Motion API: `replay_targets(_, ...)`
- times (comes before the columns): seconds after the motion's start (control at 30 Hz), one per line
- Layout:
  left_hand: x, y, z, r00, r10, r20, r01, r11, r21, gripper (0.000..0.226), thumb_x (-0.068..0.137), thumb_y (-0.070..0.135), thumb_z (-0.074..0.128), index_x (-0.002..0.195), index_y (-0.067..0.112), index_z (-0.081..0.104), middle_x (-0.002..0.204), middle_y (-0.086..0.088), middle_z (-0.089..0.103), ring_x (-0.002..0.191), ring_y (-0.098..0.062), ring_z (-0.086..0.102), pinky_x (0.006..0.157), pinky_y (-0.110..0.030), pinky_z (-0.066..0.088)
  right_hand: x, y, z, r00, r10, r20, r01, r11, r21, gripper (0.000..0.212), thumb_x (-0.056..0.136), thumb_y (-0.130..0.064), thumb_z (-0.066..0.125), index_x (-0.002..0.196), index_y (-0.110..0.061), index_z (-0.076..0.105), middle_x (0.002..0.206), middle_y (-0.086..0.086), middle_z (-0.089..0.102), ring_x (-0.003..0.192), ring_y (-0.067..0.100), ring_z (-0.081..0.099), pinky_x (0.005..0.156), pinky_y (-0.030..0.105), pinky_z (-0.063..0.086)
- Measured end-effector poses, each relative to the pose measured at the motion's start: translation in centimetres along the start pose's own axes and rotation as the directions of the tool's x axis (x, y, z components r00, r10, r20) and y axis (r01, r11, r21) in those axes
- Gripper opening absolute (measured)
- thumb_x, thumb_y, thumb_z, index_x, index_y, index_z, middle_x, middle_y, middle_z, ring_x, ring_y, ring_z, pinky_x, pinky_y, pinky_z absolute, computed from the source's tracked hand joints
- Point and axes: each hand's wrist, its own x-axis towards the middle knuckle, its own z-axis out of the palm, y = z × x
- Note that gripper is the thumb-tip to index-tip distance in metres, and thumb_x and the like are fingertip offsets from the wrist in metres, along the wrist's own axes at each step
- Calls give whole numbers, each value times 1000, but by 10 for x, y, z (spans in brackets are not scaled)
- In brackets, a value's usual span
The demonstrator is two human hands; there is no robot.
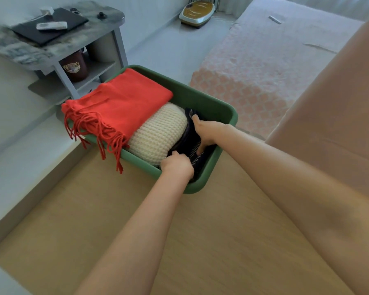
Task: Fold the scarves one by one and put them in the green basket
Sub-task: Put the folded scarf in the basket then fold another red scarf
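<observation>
The green basket [200, 96] sits at the desk's [179, 231] far edge, at 12 o'clock from the person. Three scarves fill it. A red scarf [119, 103] lies at the basket's 10 o'clock end, a cream waffle-knit scarf [158, 133] is in the middle, and a dark scarf [193, 143] is wedged upright at the 4 o'clock end.

Both hands are on the dark scarf. The left hand [176, 166] has its fingers curled over the near end. The right hand [210, 132] clasps the far end, thumb over the top and fingers pushed down along its side.

The slot beside the cream roll looks tight, so the dark scarf may spring up or lose its fold when it is let go. Pushing harder could crowd the cream scarf into the red one. The red scarf's fringe [98, 133] already hangs over the rim at 8 o'clock, and it could slide out. How much of the basket the desk supports cannot be told, so a firm shove might shift it off the edge.
</observation>
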Motion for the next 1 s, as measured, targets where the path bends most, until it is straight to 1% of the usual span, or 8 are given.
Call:
replay_targets(0.07, 2, -1, -3, 997, -14, 79, 13, 1000, 16, 57, 100, 25, 44, 148, 5, 21, 157, -14, 7, 136, -34, 32, 104, -40, 35, -1, 2, -3, 1000, 23, 10, -23, 996, 88, 130, 67, -29, 86, 148, -14, -15, 136, 19, 49, 117, 36, 53, 99, 51, 43)
replay_targets(0.13, 3, -4, -1, 996, -8, 86, 11, 999, -33, 63, 98, 41, 47, 147, 6, 27, 155, -14, 18, 133, -34, 37, 102, -41, 36, -6, 4, -4, 999, 1, -48, 7, 987, 158, 121, 68, -19, 84, 148, -21, -6, 130, 17, 53, 110, 36, 56, 93, 50, 47)
replay_targets(0.27, -10, -7, -5, 980, 7, -201, -50, 977, -208, 46, 99, 41, 47, 132, 10, 49, 129, -13, 55, 116, -31, 54, 86, -36, 42, -35, 16, -11, 950, -93, -297, 121, 990, 77, 82, 79, -14, 71, 145, -22, 22, 130, 6, 52, 105, 28, 58, 79, 42, 52)
replay_targets(0.47, -65, 18, -20, 850, 10, -527, -298, 833, -465, 34, 98, 25, 49, 131, 17, 55, 115, -2, 66, 108, -24, 59, 90, -38, 47, -129, 57, 6, 829, 134, -542, 214, 821, 529, 45, 86, -19, 66, 128, -21, 53, 116, -3, 61, 96, 13, 60, 87, 35, 49)
replay_targets(0.6, -111, 71, -4, 817, 114, -565, -465, 708, -531, 29, 95, 22, 54, 123, 20, 60, 95, 8, 63, 98, -17, 63, 88, -34, 48, -223, 90, 71, 875, 240, -421, 177, 650, 739, 32, 88, -20, 66, 118, -28, 59, 103, -11, 63, 92, 4, 60, 86, 22, 47)
replay_targets(0.73, -135, 147, 49, 844, 269, -464, -513, 658, -551, 28, 95, 18, 55, 121, 18, 61, 104, 2, 68, 99, -17, 63, 83, -30, 49, -316, 132, 158, 877, 411, -247, -3, 520, 854, 31, 87, -6, 65, 109, -27, 58, 101, -3, 65, 85, 3, 58, 82, 17, 44)
replay_targets(0.9, -150, 239, 138, 837, 468, -284, -547, 693, -469, 33, 97, 13, 51, 129, 12, 55, 123, -8, 60, 114, -22, 56, 93, -26, 38, -427, 193, 259, 718, 689, -103, -260, 402, 878, 22, 89, -12, 64, 110, -21, 64, 102, -8, 66, 97, 8, 61, 77, 3, 37)
replay_targets(1.0, -169, 297, 188, 785, 567, -248, -619, 734, -279, 39, 97, 18, 48, 137, 18, 47, 138, -3, 48, 126, -20, 46, 103, -27, 32, -498, 229, 318, 542, 838, -61, -379, 308, 873, 22, 86, -7, 66, 107, -13, 67, 104, 1, 68, 102, 18, 62, 81, 16, 40)
